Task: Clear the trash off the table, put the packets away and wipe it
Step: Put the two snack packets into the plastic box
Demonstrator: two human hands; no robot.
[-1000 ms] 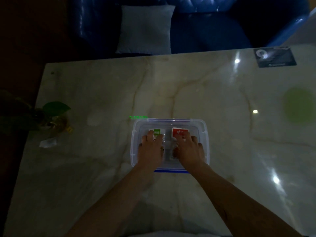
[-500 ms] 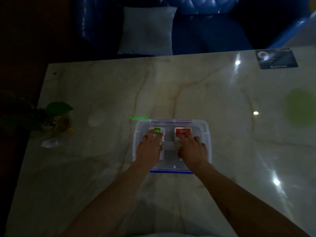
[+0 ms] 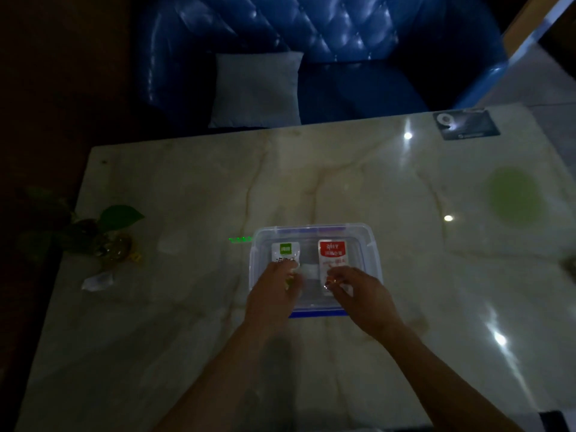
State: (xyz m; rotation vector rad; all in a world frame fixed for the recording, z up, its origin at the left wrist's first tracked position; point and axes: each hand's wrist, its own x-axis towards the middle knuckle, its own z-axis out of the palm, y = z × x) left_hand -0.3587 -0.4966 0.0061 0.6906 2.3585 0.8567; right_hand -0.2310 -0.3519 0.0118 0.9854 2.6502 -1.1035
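Note:
A clear plastic box (image 3: 371, 244) with blue clips stands in the middle of the marble table (image 3: 187, 188). Two packets lie flat inside it, side by side: a green-labelled packet (image 3: 285, 252) on the left and a red-labelled packet (image 3: 332, 252) on the right. My left hand (image 3: 271, 297) has its fingers curled on the near end of the green packet. My right hand (image 3: 364, 297) is curled on the near end of the red one. The near halves of both packets are hidden under my fingers.
A small plant in a glass vase (image 3: 109, 241) stands at the table's left edge, with a crumpled white scrap (image 3: 98, 280) just in front of it. A green round patch (image 3: 512, 201) and a dark card (image 3: 466, 124) are at the right. Beyond the table is a blue sofa with a grey cushion (image 3: 257, 88).
Both hands have drawn back toward me, from lying over the packets to their near ends. The packets have stayed flat in the box.

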